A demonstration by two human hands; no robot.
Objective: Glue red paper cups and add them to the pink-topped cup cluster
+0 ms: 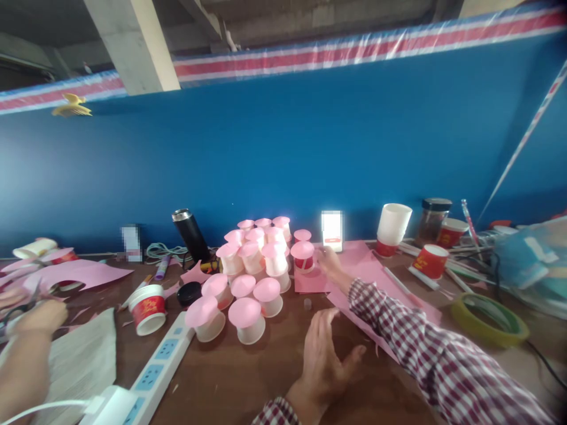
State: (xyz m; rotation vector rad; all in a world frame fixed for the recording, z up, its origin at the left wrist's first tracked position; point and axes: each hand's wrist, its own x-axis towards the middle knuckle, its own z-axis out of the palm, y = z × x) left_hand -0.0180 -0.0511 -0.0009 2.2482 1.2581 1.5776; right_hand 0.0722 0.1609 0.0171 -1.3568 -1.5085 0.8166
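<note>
We count roughly a dozen and a half pink-capped cups (pixel 254 251) already grouped near the tabletop's (pixel 248 378) far edge, with plain cups (pixel 393 225) stacked beyond the pink paper (pixel 358 265) still uncapped. Our right hand (pixel 326 260) touches one more capped cup (pixel 303 255), fingers loosely curled; our left hand (pixel 323 354) rests open, holding nothing.

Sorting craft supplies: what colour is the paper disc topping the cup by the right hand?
Pink, on the cup beside the right hand; head view.
</note>
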